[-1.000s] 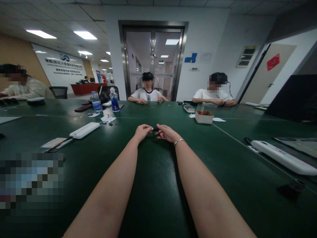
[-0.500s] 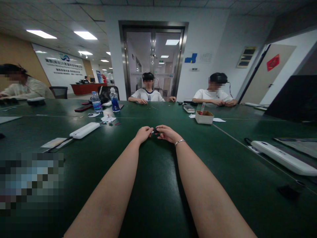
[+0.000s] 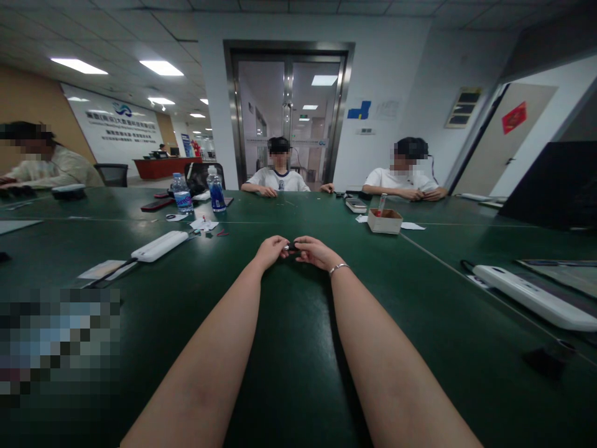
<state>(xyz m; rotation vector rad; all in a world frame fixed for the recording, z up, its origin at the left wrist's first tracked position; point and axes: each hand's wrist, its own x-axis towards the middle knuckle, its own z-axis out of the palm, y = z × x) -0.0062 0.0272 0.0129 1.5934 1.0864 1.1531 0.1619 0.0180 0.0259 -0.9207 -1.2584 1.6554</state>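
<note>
Between my two hands is a small black object with a shiny silver end [image 3: 291, 247], too small to name its kind. My left hand [image 3: 271, 252] pinches its silver end between thumb and fingers. On the other side my right hand [image 3: 314, 252], with a silver bracelet [image 3: 339, 268] at the wrist, grips the black end. The fingertips of both hands lie close together, and they cover part of the object. Both hands are low over the green table [image 3: 298, 348].
Left of my hands lie a white power strip [image 3: 160, 246], small scraps on paper [image 3: 204, 224] and two bottles [image 3: 216, 188]. To the right are a small box [image 3: 385, 221] and another white power strip [image 3: 532, 297]. Several people sit around the table, one person [image 3: 280, 177] directly opposite.
The small black object shows slightly more between my fingertips and lies more level. My arms have hardly moved.
</note>
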